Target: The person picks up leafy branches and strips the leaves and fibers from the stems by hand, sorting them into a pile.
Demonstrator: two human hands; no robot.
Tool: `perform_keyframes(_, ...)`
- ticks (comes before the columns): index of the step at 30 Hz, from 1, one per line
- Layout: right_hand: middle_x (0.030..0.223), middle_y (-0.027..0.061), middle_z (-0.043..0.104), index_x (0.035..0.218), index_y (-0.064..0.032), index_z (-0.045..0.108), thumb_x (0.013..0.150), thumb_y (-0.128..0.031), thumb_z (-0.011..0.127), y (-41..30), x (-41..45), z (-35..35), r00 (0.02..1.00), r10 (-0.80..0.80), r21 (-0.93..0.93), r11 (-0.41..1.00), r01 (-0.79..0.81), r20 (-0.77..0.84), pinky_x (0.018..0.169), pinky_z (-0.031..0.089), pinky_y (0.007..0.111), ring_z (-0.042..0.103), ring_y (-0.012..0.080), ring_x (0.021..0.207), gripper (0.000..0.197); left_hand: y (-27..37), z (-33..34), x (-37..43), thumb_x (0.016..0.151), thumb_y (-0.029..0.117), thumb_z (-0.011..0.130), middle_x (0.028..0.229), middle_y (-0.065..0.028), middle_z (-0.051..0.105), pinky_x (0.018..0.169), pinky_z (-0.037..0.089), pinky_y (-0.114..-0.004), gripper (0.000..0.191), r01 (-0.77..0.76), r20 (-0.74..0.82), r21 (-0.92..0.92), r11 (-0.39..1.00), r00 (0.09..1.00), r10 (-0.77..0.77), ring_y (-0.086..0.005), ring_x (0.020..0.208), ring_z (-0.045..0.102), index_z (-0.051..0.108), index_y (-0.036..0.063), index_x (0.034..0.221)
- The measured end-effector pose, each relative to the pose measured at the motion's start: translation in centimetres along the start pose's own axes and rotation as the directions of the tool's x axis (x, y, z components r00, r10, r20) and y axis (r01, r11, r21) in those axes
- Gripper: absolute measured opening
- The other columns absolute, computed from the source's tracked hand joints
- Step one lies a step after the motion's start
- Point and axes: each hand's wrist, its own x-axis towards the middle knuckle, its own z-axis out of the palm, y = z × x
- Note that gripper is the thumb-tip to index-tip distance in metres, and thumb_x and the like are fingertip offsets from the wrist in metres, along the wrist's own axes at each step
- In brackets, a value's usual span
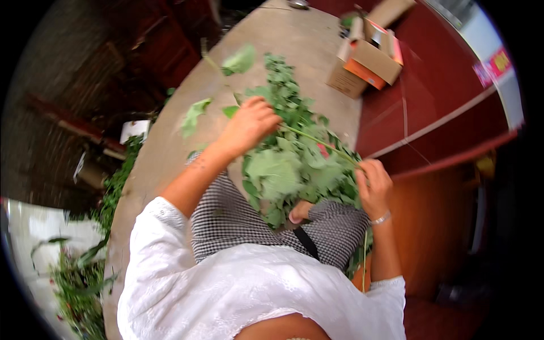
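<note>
A long green leafy stem [316,139] runs between my two hands. My left hand [257,121] is closed around its middle, and the leafy part past it reaches up and left, blurred, with a broad leaf [240,60] near its tip. My right hand [375,187], with a bracelet at the wrist, pinches the other end of the stem. Beneath and between the hands lies a heap of cut leafy stems [282,80], stretching from my lap away over the concrete floor. A large pale leaf [274,172] rests on top. Something small and red shows among the leaves.
Open cardboard boxes [355,63] stand beyond the heap at the upper right, beside dark red tiles [382,119]. Potted-looking green plants [80,293] grow past the concrete edge at the lower left. A metal bowl [298,4] is partly visible at the top. My bare foot is close to the heap.
</note>
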Motion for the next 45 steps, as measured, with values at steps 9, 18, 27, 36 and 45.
perform_keyframes(9, 0.119, 0.0134, 0.052, 0.118, -0.0019, 0.052, 0.089, -0.012, 0.047, -1.1, -0.4, 0.4, 0.993, -0.120, -0.275, 0.955, 0.111, -0.016, 0.103, 0.026, 0.045, 0.047, 0.0296, 0.112, 0.031, 6.3, 2.3, 2.0, 0.082, 0.026, 0.058, 0.069, -0.0080, 0.055, 0.062, 0.044, -0.039, 0.019, 0.047, -0.007, -0.332, 0.942, 0.999, -0.052, -0.0276, 0.069, 0.057, 0.057, 0.0074, 0.077)
perform_keyframes(18, 0.082, 0.0163, 0.055, 0.092, 0.0066, 0.055, 0.091, -0.012, 0.049, -2.5, 1.8, 2.7, 0.982, -0.064, 0.000, 0.998, 0.065, -0.176, 0.072, 0.041, 0.039, 0.051, 0.0324, 0.073, 0.020, 9.7, 0.4, 1.9, 0.084, 0.031, 0.055, 0.070, -0.0042, 0.061, 0.059, 0.044, -0.034, 0.025, 0.392, 0.110, -0.667, 0.634, 0.893, -0.436, -0.0216, 0.066, 0.060, 0.063, 0.0071, 0.079)
perform_keyframes(27, 0.093, 0.0039, 0.060, 0.102, 0.0040, 0.057, 0.095, -0.021, 0.049, -8.5, 4.4, 6.9, 0.835, 0.550, 0.904, 0.360, -0.229, -0.008, 0.071, 0.042, 0.024, 0.051, 0.0098, 0.079, 0.027, 14.4, 2.6, 2.5, 0.095, 0.027, 0.046, 0.069, 0.0021, 0.048, 0.054, 0.035, -0.021, 0.027, 0.119, 0.110, -0.992, -0.038, 0.688, -0.718, -0.0056, 0.060, 0.040, 0.051, 0.0043, 0.081)
perform_keyframes(36, 0.098, 0.0086, 0.056, 0.099, 0.0039, 0.053, 0.097, -0.026, 0.042, -7.4, 4.7, 7.4, 0.904, 0.425, 0.848, 0.496, -0.189, -0.047, 0.077, 0.041, 0.029, 0.051, 0.0147, 0.086, 0.032, 13.1, 2.0, 2.9, 0.089, 0.034, 0.056, 0.063, 0.0019, 0.037, 0.053, 0.030, -0.025, 0.036, 0.225, -0.053, -0.941, 0.253, 0.641, -0.765, -0.0078, 0.061, 0.033, 0.041, 0.0065, 0.071)
perform_keyframes(45, 0.078, 0.0030, 0.048, 0.082, -0.0002, 0.051, 0.095, -0.026, 0.046, -9.7, 5.9, 6.1, 0.880, 0.469, 0.906, 0.399, -0.140, -0.070, 0.069, 0.039, 0.027, 0.047, 0.0123, 0.074, 0.030, 14.3, 0.3, 3.2, 0.093, 0.036, 0.047, 0.066, 0.0013, 0.035, 0.055, 0.032, -0.026, 0.037, 0.109, -0.127, -0.957, 0.268, 0.675, -0.727, -0.0090, 0.062, 0.033, 0.041, 0.0046, 0.075)
